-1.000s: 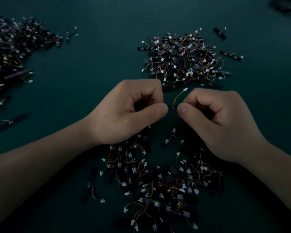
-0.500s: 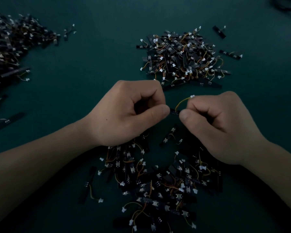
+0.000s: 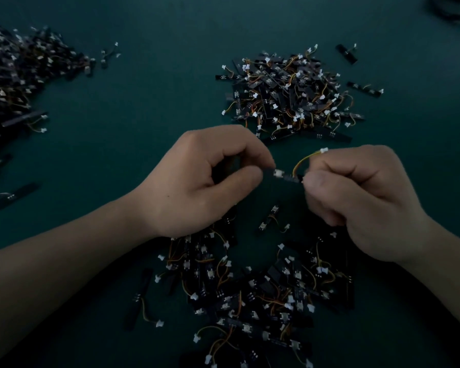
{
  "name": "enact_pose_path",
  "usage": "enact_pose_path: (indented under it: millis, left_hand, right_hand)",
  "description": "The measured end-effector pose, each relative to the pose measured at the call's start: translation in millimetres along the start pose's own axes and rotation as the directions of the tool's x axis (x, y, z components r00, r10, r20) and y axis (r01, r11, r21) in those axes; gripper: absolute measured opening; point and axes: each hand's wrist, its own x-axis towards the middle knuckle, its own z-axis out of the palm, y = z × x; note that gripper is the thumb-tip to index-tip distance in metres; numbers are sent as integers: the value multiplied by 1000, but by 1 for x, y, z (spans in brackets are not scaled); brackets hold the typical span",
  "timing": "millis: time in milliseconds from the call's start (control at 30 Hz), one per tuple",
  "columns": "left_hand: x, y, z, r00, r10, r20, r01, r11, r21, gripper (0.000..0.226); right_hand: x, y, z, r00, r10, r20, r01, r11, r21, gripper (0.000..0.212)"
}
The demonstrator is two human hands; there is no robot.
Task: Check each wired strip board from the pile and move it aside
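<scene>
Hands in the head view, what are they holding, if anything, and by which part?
One wired strip board, pinched by its two ends: the left hand on the left end, the right hand on the right end, beside its yellow wire.

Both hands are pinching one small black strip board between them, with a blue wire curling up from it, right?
Not quite: the wire is yellow, as the head view shows. The left hand and right hand do pinch one black strip board between them.
</scene>
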Motion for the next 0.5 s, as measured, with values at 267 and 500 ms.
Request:
enact_pose_path:
  millis: [267,500]
  left_hand:
    - [-1,-1,2,996,-1,90,-26,956,292,33]
    - [0,1,3,981,18,191,-99,901,423,24]
  right_hand:
    - [3,6,0,966,100,-236,-75,991,111,20]
    - [2,7,-1,976,94,-197,-95,995,5,26]
